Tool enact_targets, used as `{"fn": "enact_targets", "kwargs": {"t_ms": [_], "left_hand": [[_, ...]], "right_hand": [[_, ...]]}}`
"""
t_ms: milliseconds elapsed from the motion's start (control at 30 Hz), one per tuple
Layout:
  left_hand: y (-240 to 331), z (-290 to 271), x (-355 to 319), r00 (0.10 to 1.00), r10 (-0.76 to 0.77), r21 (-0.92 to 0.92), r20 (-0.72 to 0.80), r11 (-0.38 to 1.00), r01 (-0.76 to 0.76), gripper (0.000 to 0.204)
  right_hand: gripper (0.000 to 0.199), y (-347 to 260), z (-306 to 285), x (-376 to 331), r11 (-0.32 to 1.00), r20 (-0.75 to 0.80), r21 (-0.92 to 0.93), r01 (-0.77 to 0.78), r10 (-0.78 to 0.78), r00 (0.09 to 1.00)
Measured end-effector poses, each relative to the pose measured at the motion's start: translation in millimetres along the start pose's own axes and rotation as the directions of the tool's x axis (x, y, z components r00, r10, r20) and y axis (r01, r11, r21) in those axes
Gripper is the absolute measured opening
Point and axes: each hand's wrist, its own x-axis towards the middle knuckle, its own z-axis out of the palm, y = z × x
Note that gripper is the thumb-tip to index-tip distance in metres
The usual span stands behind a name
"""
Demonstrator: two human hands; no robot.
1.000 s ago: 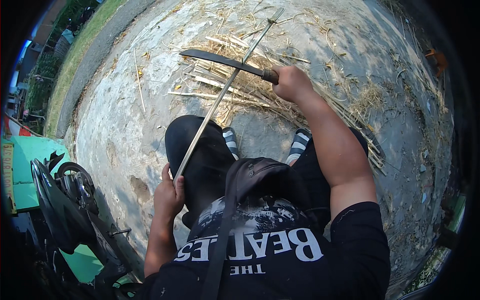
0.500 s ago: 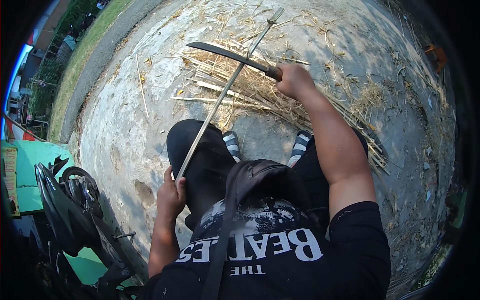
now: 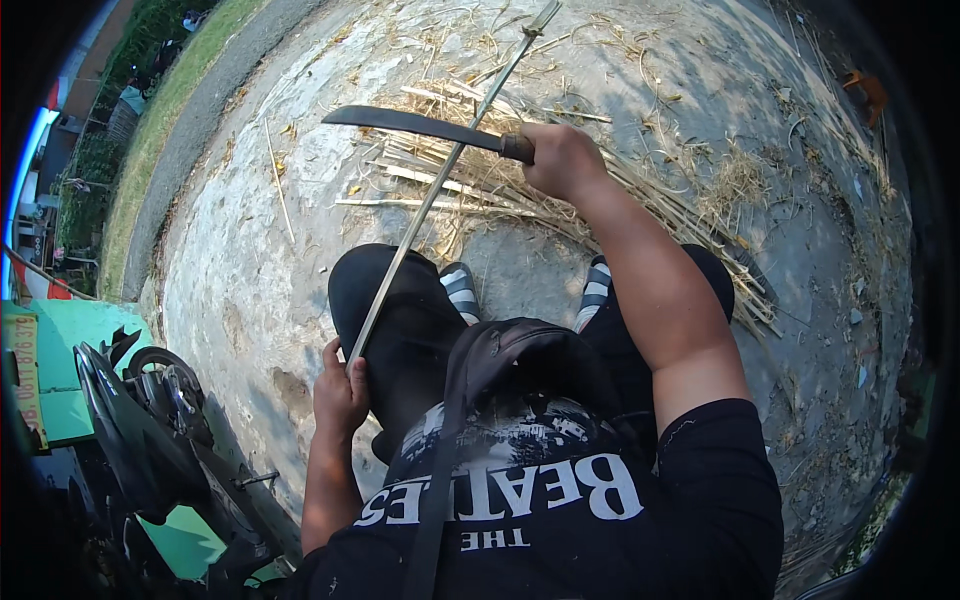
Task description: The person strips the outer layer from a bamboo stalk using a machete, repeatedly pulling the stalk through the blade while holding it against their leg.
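My left hand (image 3: 341, 393) is closed around the near end of a long, thin bamboo strip (image 3: 412, 232). The strip slants away from beside my left thigh, up and to the right, to the far side of the view. In my right hand (image 3: 563, 160) is the wooden handle of a machete (image 3: 415, 122). Its dark, curved blade points left and crosses the strip well beyond its middle, apparently touching it. Below the blade lies a loose pile of split bamboo strips (image 3: 450, 187) and fine shavings.
More bamboo strips (image 3: 735, 262) run along the right side, beside a tuft of shavings (image 3: 738, 190). A single thin stick (image 3: 279, 182) lies on the concrete ground (image 3: 230, 255). A parked motorcycle (image 3: 150, 440) stands at lower left. An orange object (image 3: 866, 97) sits at far right.
The machete and my right hand have moved left and slightly nearer along the strip. My left hand keeps its hold in nearly the same place.
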Motion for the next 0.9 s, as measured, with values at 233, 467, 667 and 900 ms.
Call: {"fn": "enact_targets", "kwargs": {"t_ms": [233,467,667,900], "left_hand": [[2,-5,2,1.000,0.000,0.083,0.029,0.997,-0.003,0.059],[3,-4,4,1.000,-0.007,0.039,0.020,0.999,0.006,0.061],[0,-2,5,1.000,-0.013,0.074,0.016,0.997,0.012,0.061],[-5,-1,4,1.000,-0.004,0.024,-0.003,1.000,0.004,0.060]], "right_hand": [[0.017,-10,-8,-8,0.981,0.032,-0.117,-0.154,0.159,0.987],[0.011,-38,12,-19,0.890,0.075,-0.149,0.431,-0.425,0.902],[0.009,24,1,5,0.986,0.067,0.069,-0.154,0.150,0.986],[0.011,-46,12,-25,0.940,0.052,-0.032,0.339,-0.337,0.940]]}}
